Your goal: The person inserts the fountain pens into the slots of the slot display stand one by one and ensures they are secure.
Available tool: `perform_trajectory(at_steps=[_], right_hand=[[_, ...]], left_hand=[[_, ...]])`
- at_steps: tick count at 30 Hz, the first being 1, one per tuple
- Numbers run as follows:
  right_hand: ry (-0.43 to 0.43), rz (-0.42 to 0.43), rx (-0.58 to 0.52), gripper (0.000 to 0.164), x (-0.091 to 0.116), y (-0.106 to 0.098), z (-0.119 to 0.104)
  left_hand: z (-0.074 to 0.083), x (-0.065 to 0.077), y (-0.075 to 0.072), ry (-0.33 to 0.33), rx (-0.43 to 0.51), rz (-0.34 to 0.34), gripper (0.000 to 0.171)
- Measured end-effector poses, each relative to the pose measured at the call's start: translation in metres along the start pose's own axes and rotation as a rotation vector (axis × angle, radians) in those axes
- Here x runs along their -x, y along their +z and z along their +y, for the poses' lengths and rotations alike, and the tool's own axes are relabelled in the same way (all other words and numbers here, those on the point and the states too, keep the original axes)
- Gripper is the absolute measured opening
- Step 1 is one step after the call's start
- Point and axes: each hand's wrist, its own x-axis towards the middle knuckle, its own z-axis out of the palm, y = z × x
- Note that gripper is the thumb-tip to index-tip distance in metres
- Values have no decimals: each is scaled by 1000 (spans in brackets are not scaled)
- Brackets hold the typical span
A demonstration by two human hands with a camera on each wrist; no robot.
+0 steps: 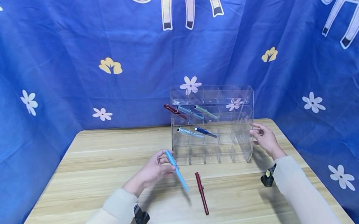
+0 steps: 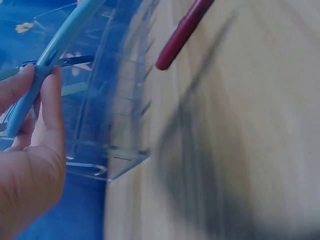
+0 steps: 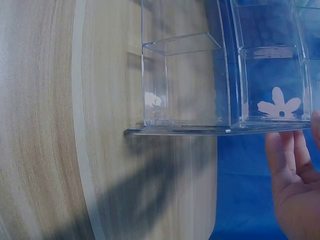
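In the head view my left hand [image 1: 154,170] pinches a light blue pen [image 1: 177,171] between thumb and fingers, above the table just left of the clear rack. The left wrist view shows the pen [image 2: 67,37] slanting across the fingertips. My right hand [image 1: 264,140] touches the right side of the clear compartment rack [image 1: 247,138]; in the right wrist view its fingers [image 3: 282,150] lie against the side panel. A dark red pen [image 1: 201,193] lies on the table before the rack.
In the rack's upper part rest a dark red pen [image 1: 175,111], a blue pen [image 1: 190,112] and a green pen [image 1: 205,111]. Lower down sit a pale blue pen [image 1: 189,132] and a dark blue pen [image 1: 205,132]. A blue patterned curtain [image 1: 143,72] surrounds the wooden table [image 1: 105,155].
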Motion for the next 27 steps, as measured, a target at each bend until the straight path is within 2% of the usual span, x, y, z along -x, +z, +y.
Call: perform_trajectory(at_steps=[5, 10, 12, 15, 20, 23, 27], right_hand=[[-3, 5, -7, 42, 0, 1, 2], [-6, 1, -8, 42, -2, -1, 4], [-3, 1, -11, 42, -2, -1, 4], [-5, 0, -8, 42, -2, -1, 5], [-4, 4, -8, 41, -2, -1, 4], [-3, 2, -12, 42, -2, -1, 4], [-4, -4, -27, 42, -2, -1, 4]], left_hand=[[9, -2, -7, 57, 1, 81, 26], [23, -3, -13, 116, 56, 177, 17], [30, -3, -15, 144, 84, 235, 14], [40, -6, -16, 184, 111, 357, 11], [50, -12, -17, 252, 83, 555, 12], [52, -15, -17, 305, 54, 632, 15], [53, -20, -15, 359, 40, 701, 17]])
